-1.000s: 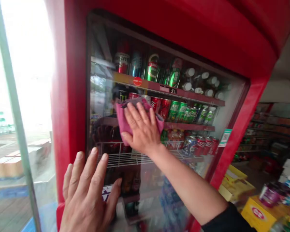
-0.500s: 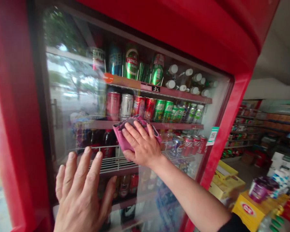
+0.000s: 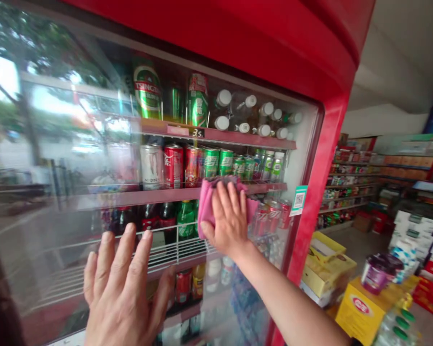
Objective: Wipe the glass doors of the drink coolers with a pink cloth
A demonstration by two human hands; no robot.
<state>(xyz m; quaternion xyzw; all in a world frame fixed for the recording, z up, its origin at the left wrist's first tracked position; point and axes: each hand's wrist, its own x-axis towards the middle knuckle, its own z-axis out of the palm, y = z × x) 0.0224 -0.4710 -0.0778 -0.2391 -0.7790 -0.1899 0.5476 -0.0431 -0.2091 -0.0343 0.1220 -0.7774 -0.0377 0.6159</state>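
Observation:
A pink cloth [image 3: 205,204] lies pressed against the glass door [image 3: 75,230] of a red drinks fridge [image 3: 238,53], under my right hand [image 3: 228,222]. The fingers of that hand point up and lie over the cloth, whose edges stick out on both sides. In the lower left, my left hand [image 3: 120,283] is open with its fingers spread, palm toward the glass; whether it touches the pane I cannot tell. Behind the glass stand drink cans [image 3: 173,166] and bottles on several shelves. Reflections of trees blur the left part of the pane.
A QR-code sticker [image 3: 298,201] is on the door's right side. To the right on the floor stand yellow boxes [image 3: 361,305], a purple tub [image 3: 377,274] and green-capped bottles [image 3: 400,329]. Stocked store shelves [image 3: 350,182] line the back.
My right hand has slid the cloth to the right across the glass. The view has shifted right too, while my left hand keeps nearly the same place in view, still spread.

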